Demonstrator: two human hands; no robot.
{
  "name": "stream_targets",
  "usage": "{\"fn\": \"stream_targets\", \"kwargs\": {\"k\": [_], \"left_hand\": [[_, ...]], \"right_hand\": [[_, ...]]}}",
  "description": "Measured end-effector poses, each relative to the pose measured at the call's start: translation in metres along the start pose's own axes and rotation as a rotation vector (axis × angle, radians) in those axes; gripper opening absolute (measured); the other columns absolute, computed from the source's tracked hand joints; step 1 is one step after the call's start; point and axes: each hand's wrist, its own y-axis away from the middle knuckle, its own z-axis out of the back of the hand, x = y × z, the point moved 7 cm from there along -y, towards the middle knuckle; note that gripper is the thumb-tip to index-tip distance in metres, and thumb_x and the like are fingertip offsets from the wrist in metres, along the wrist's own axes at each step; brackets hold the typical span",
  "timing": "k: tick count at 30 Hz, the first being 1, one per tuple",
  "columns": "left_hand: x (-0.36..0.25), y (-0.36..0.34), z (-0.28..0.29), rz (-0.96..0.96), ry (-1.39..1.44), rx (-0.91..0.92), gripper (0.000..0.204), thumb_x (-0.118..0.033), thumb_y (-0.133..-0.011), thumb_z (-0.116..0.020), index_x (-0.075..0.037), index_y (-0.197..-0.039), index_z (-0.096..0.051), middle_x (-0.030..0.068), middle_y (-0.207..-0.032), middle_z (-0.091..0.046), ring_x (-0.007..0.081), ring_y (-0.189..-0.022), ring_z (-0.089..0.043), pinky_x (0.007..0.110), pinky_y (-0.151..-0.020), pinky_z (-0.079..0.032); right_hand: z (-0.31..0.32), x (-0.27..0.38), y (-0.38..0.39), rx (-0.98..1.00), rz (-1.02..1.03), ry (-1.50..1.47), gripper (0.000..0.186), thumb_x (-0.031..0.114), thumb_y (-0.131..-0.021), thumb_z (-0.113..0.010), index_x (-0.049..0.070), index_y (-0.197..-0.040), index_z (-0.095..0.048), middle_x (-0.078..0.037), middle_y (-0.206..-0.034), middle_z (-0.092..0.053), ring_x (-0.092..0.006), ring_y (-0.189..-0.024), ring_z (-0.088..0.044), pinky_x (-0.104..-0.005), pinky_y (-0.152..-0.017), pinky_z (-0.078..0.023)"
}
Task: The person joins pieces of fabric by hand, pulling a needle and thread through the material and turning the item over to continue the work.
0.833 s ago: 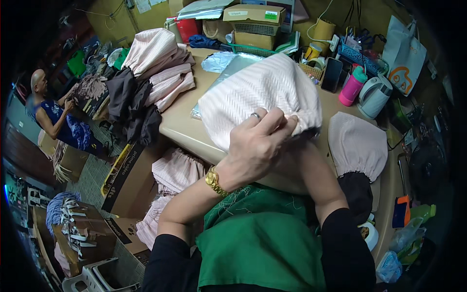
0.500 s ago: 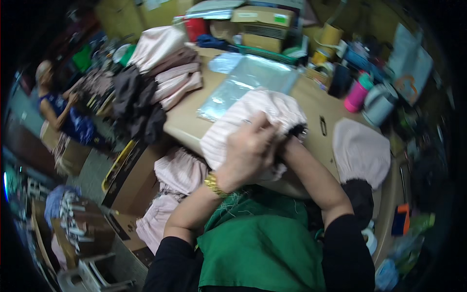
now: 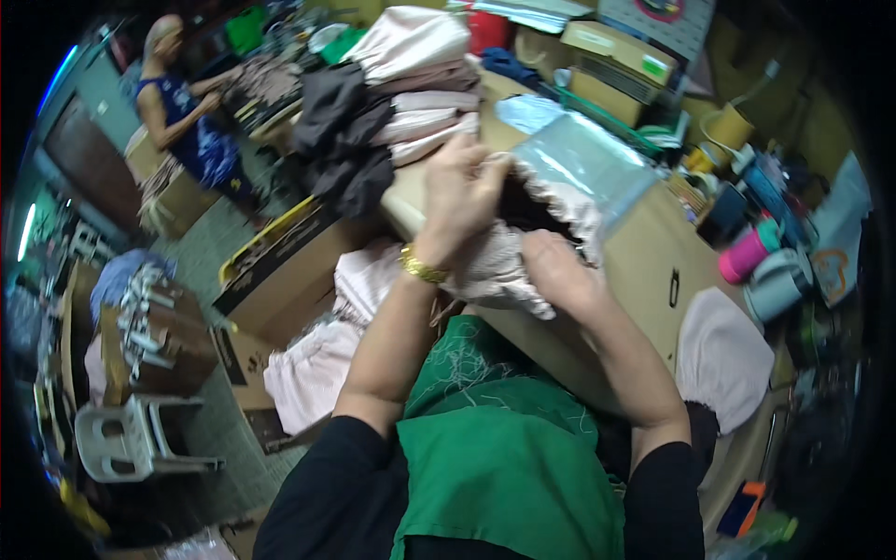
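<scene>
My left hand (image 3: 462, 191), with a gold watch on the wrist, grips the gathered edge of a pale pink textured fabric piece (image 3: 499, 266) and holds its dark opening up. My right hand (image 3: 555, 266) is at the lower side of that opening, touching the fabric; its fingers are hidden or blurred. The piece is over the front edge of the beige table (image 3: 644, 299), beside a clear plastic sheet (image 3: 583, 163). A smooth pink cloth cover (image 3: 723, 350) lies on the table at the right.
Folded pink and dark fabric pieces (image 3: 411, 42) are piled at the back left. Open cardboard boxes (image 3: 271, 280) with pink pieces stand below. A white plastic chair (image 3: 117, 443), a co-worker (image 3: 187, 121), a pink bottle (image 3: 742, 257) and a kettle (image 3: 779, 285) are around.
Both hands moved left with the fabric piece and turned it, so its dark opening now shows and more of the plastic sheet is uncovered. The view has swung right across the scene.
</scene>
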Motion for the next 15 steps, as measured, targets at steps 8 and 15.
{"fn": "stream_targets", "kwargs": {"k": [8,15], "left_hand": [[-0.08,0.039,-0.009,-0.214,0.049,-0.007,0.009,-0.005,-0.075,-0.07,0.001,-0.082,-0.07,0.012,-0.067,-0.056,0.0208,-0.058,-0.053,0.03,-0.053,-0.041],[-0.091,0.09,-0.039,-0.303,-0.318,0.428,0.054,-0.011,-0.071,-0.076,-0.007,-0.122,-0.058,0.0087,-0.085,-0.053,0.0246,-0.078,-0.055,0.035,-0.063,-0.046]], "right_hand": [[-0.031,-0.029,0.02,-0.278,-0.821,-1.46,0.043,0.028,-0.098,-0.038,-0.001,-0.13,-0.045,-0.016,-0.123,-0.053,-0.025,-0.109,-0.054,-0.0356,-0.096,-0.044],[-0.047,-0.075,0.032,-0.714,-0.695,-1.894,0.051,0.035,-0.099,-0.036,0.002,-0.138,-0.038,-0.016,-0.137,-0.045,-0.0248,-0.12,-0.048,-0.0355,-0.101,-0.04]]}}
